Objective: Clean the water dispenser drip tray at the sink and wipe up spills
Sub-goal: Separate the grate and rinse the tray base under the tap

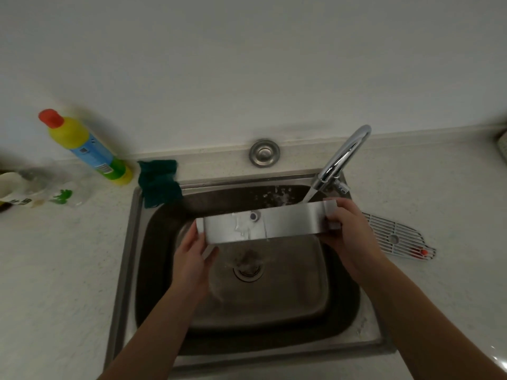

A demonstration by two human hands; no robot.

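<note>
I hold the long silver drip tray crosswise over the steel sink, tilted with its metal face toward me. My left hand grips its left end and my right hand grips its right end. Water runs from the chrome tap down behind the tray's right part, and drops splash against the sink's back wall. The tray's grey slotted grille lies flat on the counter to the right of the sink.
A dark green cloth hangs over the sink's back left corner. A yellow and green bottle with a red cap stands behind it at the left. Blurred packets and a bottle lie at the far left. A round metal cap sits behind the sink.
</note>
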